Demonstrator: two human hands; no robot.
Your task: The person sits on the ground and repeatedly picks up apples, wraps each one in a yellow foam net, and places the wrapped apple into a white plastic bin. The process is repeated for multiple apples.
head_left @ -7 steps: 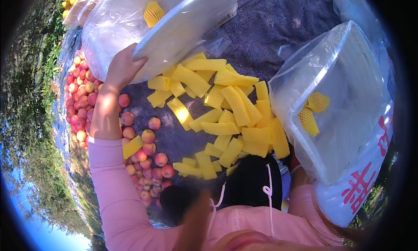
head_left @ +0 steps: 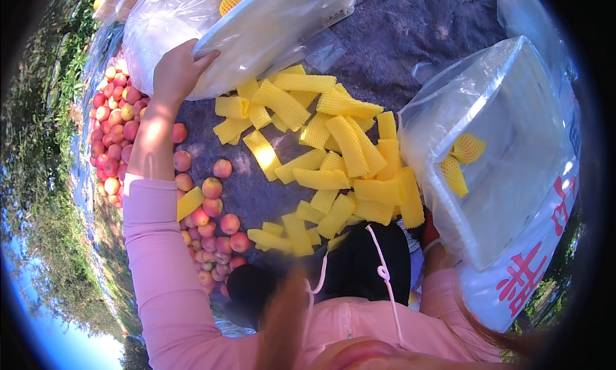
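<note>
My left hand [head_left: 177,74] is closed on the near edge of a box lined with clear plastic [head_left: 273,40], its thumb pressed over the pale rim. Inside that box lies a yellow foam net [head_left: 231,0]. On my right stands a second plastic-lined box [head_left: 475,110], with a couple of yellow foam-netted pieces [head_left: 467,149] in it. Low beside this box, my right hand [head_left: 430,232] is almost wholly hidden, and its fingers do not show. Between the boxes, flat yellow foam net sleeves [head_left: 350,145] are strewn in a loose heap.
Red apples [head_left: 215,242] lie loose to the left of my legs, one yellow sleeve [head_left: 189,203] among them. A larger apple pile [head_left: 115,129] is beyond my left forearm. Dark cloth [head_left: 410,24] covers the ground. A white sack with red print [head_left: 500,293] is under the right box.
The whole view has shifted slightly, so most things sit higher. My left hand has moved a little farther away along with the rim it holds. My right arm looks nearly unchanged.
</note>
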